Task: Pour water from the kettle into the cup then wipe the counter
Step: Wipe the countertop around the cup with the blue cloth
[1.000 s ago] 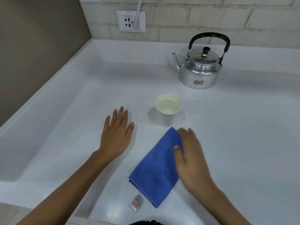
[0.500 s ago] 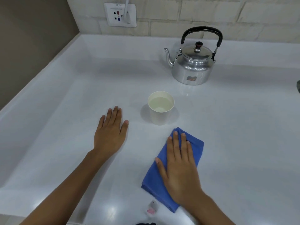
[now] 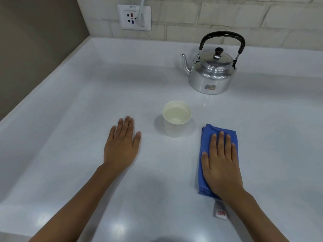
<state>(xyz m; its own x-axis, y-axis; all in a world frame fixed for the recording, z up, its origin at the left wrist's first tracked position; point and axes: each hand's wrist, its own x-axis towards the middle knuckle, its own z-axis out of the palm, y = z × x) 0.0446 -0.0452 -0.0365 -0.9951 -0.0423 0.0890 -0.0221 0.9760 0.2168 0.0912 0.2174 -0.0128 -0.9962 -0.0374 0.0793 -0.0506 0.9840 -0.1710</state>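
Observation:
A silver kettle (image 3: 211, 76) with a black handle stands upright at the back right of the white counter (image 3: 87, 105). In front of it a white paper cup (image 3: 176, 121) holds water. My right hand (image 3: 221, 162) lies flat, fingers together, pressing a folded blue cloth (image 3: 205, 137) onto the counter just right of the cup. The cloth's white tag (image 3: 220, 211) sticks out by my wrist. My left hand (image 3: 122, 147) rests flat and empty on the counter left of the cup.
A wall socket (image 3: 133, 17) with a white plug and cable sits on the brick wall at the back left. A brown side wall (image 3: 35, 46) borders the counter's raised left rim.
My right hand has slid the blue cloth to the right across the counter, from in front of the cup to its right side, and turned it straighter. My left hand stays put.

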